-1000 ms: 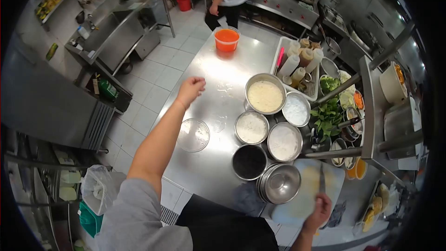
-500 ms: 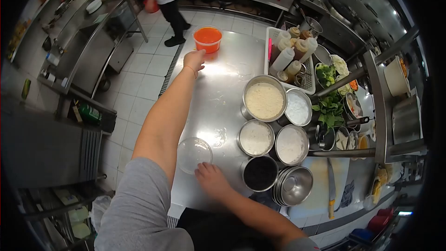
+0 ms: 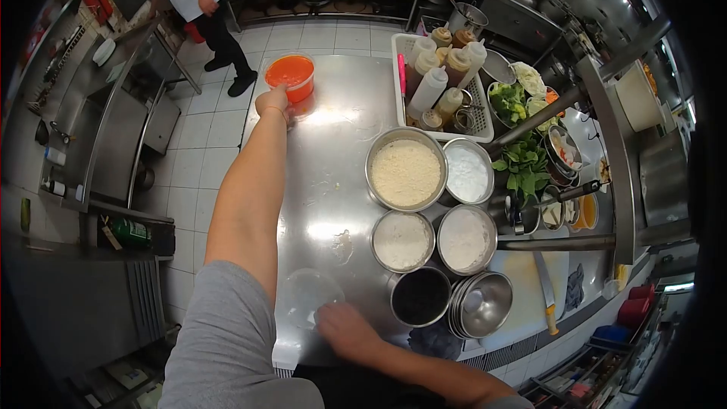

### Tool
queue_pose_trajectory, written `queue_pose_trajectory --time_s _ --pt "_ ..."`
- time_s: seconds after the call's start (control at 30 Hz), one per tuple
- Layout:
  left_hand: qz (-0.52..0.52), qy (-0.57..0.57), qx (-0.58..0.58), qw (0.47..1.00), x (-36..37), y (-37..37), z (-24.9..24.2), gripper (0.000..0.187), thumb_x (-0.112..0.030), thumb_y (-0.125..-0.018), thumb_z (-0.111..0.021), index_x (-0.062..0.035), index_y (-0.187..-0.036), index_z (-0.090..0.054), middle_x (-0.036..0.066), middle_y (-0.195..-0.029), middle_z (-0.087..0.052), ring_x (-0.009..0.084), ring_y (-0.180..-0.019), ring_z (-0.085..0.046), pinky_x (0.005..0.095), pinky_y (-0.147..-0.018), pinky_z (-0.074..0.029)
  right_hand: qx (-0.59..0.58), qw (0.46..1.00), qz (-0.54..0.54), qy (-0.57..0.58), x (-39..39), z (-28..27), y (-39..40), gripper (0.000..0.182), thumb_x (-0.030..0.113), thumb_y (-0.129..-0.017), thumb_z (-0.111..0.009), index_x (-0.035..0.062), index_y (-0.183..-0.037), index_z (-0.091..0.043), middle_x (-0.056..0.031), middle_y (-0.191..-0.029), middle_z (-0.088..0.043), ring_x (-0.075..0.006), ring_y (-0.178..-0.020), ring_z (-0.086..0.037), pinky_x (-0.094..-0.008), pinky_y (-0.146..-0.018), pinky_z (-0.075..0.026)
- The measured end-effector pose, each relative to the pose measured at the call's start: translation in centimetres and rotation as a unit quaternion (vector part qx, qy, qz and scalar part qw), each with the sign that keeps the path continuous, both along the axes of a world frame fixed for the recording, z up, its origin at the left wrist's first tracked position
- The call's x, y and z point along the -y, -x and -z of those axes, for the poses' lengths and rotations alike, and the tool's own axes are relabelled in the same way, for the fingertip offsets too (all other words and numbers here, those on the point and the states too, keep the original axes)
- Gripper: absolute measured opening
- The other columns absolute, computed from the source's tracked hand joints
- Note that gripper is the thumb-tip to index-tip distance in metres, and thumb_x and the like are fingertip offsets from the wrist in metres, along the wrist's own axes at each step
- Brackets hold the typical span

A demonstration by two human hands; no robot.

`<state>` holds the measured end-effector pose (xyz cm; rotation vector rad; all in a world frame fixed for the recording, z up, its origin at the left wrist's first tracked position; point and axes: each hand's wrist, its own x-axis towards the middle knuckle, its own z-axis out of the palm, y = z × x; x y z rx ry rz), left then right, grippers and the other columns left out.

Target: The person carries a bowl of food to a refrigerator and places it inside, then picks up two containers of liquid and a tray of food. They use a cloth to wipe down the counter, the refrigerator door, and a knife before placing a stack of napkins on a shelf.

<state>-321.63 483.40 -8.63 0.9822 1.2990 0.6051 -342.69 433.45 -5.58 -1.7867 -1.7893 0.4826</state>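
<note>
At the far left end of the steel counter stands a clear plastic tub (image 3: 301, 91) of bright orange-red sauce, looking slightly tilted. My left hand (image 3: 273, 102), arm stretched out, is closed on its near rim; some fingers are hidden behind the tub. Close to my body lies a clear round plastic lid (image 3: 307, 295), a little blurred. My right hand (image 3: 347, 329) has its curled fingers on the lid's right edge. Right of this hand is a metal container of black contents (image 3: 420, 297).
Metal bowls of crumbs (image 3: 405, 173) and white powders (image 3: 467, 238) line the counter's right side, beside stacked bowls (image 3: 486, 307). A white basket (image 3: 473, 135) holds squeeze bottles. A knife (image 3: 545, 288) lies on a cutting board (image 3: 515, 280). Another person (image 3: 197, 0) stands beyond the counter.
My left hand has closed on the tub, which sits slightly nearer. The lid and my right hand have come closer to my body. My view has shifted; the other person has moved left.
</note>
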Motion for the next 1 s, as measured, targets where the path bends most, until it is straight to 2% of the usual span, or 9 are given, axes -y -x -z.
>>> queue_pose_trajectory --time_s 0.07,0.17,0.27,0.37,0.5,0.57,0.87,0.9,1.0 --pt "-0.004 0.013 0.004 1.000 0.2 0.1 -0.7 0.060 -0.023 -0.097 -0.069 0.0046 -0.147 -0.048 0.028 -0.136 -0.059 0.0432 -0.115 -0.069 0.0435 -0.077 -0.064 -0.032 0.998 0.047 0.013 0.7 -2.4 -0.5 0.020 0.015 -0.089 -0.062 0.0013 -0.104 -0.065 -0.0183 -0.129 -0.061 -0.0366 -0.126 -0.056 -0.0490 -0.110 -0.044" --pt "-0.008 0.030 0.026 0.999 0.2 0.2 -0.9 0.056 -0.019 -0.097 -0.065 0.0048 -0.145 -0.048 0.027 -0.140 -0.056 0.0470 -0.118 -0.067 0.0478 -0.081 -0.064 -0.255 0.957 0.099 0.094 3.2 -3.2 -1.3 0.017 0.015 -0.099 -0.061 -0.0001 -0.107 -0.061 -0.0209 -0.136 -0.058 -0.0390 -0.129 -0.055 -0.0475 -0.110 -0.045" --pt "-0.064 0.020 0.018 0.998 0.2 1.0 -0.6 0.050 -0.022 -0.094 -0.068 0.0060 -0.134 -0.058 0.024 -0.124 -0.066 0.0401 -0.094 -0.074 0.0498 -0.076 -0.063 -0.408 0.900 0.105 0.112 6.1 -4.3 -2.5 0.018 0.018 -0.106 -0.057 0.0009 -0.110 -0.059 -0.0209 -0.140 -0.057 -0.0364 -0.128 -0.057 -0.0417 -0.110 -0.045" --pt "-0.040 -0.011 -0.005 0.999 1.2 3.2 -0.4 0.048 -0.024 -0.094 -0.066 0.0069 -0.131 -0.060 0.023 -0.117 -0.067 0.0393 -0.090 -0.074 0.0476 -0.074 -0.063 -0.496 0.842 0.130 0.168 8.9 -6.4 -3.2 0.015 0.018 -0.107 -0.058 0.0035 -0.111 -0.058 -0.0181 -0.146 -0.053 -0.0279 -0.127 -0.058 -0.0381 -0.108 -0.046" --pt "-0.014 -0.044 -0.027 0.999 3.3 7.5 0.1 0.045 -0.025 -0.094 -0.065 0.0084 -0.124 -0.062 0.020 -0.104 -0.069 0.0346 -0.078 -0.073 0.0434 -0.066 -0.062 -0.595 0.779 0.165 0.107 13.5 -5.9 -2.5 0.011 0.015 -0.107 -0.059 0.0056 -0.110 -0.058 -0.0134 -0.148 -0.052 -0.0194 -0.128 -0.055 -0.0362 -0.109 -0.044" --pt "0.018 -0.048 -0.031 0.998 4.2 10.4 0.9 0.041 -0.029 -0.095 -0.066 0.0059 -0.118 -0.063 0.017 -0.107 -0.066 0.0315 -0.082 -0.072 0.0413 -0.069 -0.061 -0.608 0.768 0.182 0.089 15.5 -7.2 -2.3 0.008 0.013 -0.107 -0.059 0.0064 -0.110 -0.057 -0.0121 -0.148 -0.052 -0.0179 -0.130 -0.053 -0.0365 -0.110 -0.044" --pt "0.027 -0.060 -0.020 0.998 14.8 23.4 -0.2 0.034 -0.027 -0.094 -0.069 0.0034 -0.109 -0.064 0.012 -0.100 -0.064 0.0266 -0.079 -0.069 0.0370 -0.069 -0.062 -0.700 0.677 0.221 -0.060 25.9 -9.9 -2.1 0.007 0.014 -0.108 -0.057 0.0072 -0.111 -0.056 -0.0171 -0.147 -0.054 -0.0242 -0.132 -0.056 -0.0421 -0.111 -0.045" --pt "0.027 -0.056 -0.024 0.998 16.2 24.9 -0.5 0.034 -0.026 -0.093 -0.069 0.0032 -0.109 -0.064 0.012 -0.099 -0.064 0.0266 -0.079 -0.069 0.0370 -0.070 -0.062 -0.709 0.655 0.249 -0.081 27.1 -10.5 -2.0 0.010 0.016 -0.108 -0.058 0.0058 -0.110 -0.056 -0.0193 -0.146 -0.055 -0.0301 -0.132 -0.058 -0.0483 -0.109 -0.050" --pt "0.027 -0.058 -0.032 0.997 20.2 29.2 0.0 0.027 -0.017 -0.092 -0.064 0.0044 -0.109 -0.062 0.018 -0.105 -0.069 0.0281 -0.074 -0.070 0.0369 -0.065 -0.063 -0.736 0.603 0.281 -0.127 32.3 -10.2 -1.7 0.010 0.016 -0.107 -0.059 0.0060 -0.107 -0.055 -0.0214 -0.145 -0.055 -0.0376 -0.134 -0.057 -0.0549 -0.105 -0.053"
